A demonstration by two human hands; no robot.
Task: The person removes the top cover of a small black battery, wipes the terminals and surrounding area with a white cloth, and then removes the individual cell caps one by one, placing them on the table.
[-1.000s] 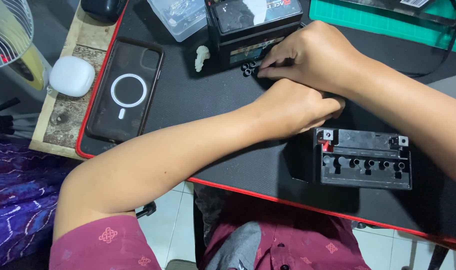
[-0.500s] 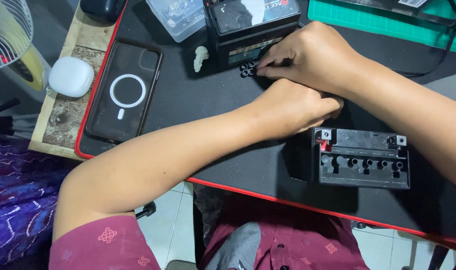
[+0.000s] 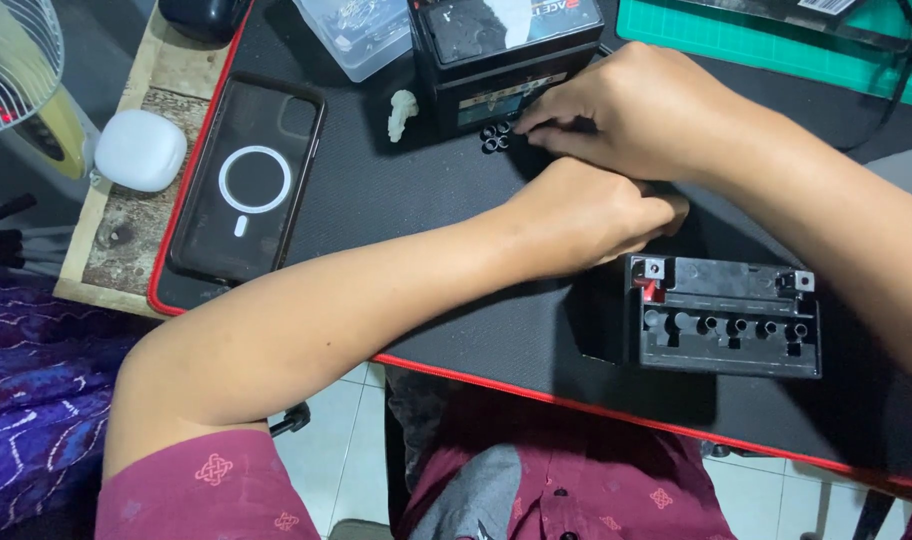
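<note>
The small black caps (image 3: 495, 137) lie in a tight cluster just above centre of the frame, on the black mat (image 3: 396, 240) that covers the worktop, right at the foot of the upright black battery (image 3: 506, 55). The right hand (image 3: 626, 110) lies over them, fingertips (image 3: 526, 128) pinched narrow at the cluster's edge; whether a cap is in the grip I cannot tell. Compared with a second ago the hand has barely shifted, so the picking seems to be paused over the same caps. The left hand (image 3: 591, 215) is curled shut below it, contents hidden. To the lower right lies a second battery (image 3: 726, 318) with open cell holes; at left, a phone (image 3: 246, 180) and a white earbud case (image 3: 139, 150).
</note>
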